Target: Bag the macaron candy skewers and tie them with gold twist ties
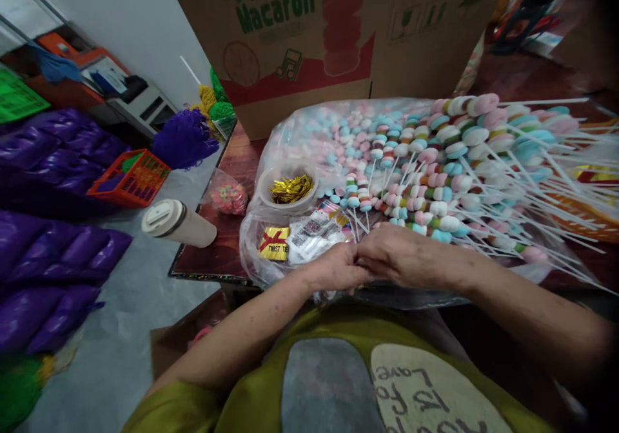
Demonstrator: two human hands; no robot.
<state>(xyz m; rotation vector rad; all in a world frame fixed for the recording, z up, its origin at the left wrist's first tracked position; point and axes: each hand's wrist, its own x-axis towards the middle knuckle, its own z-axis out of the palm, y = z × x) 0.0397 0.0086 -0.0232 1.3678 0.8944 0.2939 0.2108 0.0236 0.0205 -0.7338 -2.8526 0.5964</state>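
My left hand (337,268) and my right hand (399,252) meet at the table's front edge, their fingers closed and pressed together. Whatever lies between the fingertips is hidden by the hands. Just left of them are clear packets (316,234) with a printed label and a gold pack (275,243) marked "TWIST TE". Behind these stands a white bowl (264,191) of gold twist ties (291,189). Rows of marshmallow skewers (425,207) on white sticks lie beyond my right hand. Loose pink, blue and white marshmallows (345,140) fill a clear plastic bag further back.
A big cardboard box (300,53) printed "Macaron" rises behind the marshmallows. On the table's left corner are a lidded cup (193,223), lying tilted in this view, and a bag of pinkish sweets (228,198). Purple sacks (53,252) and an orange basket (133,178) are on the left.
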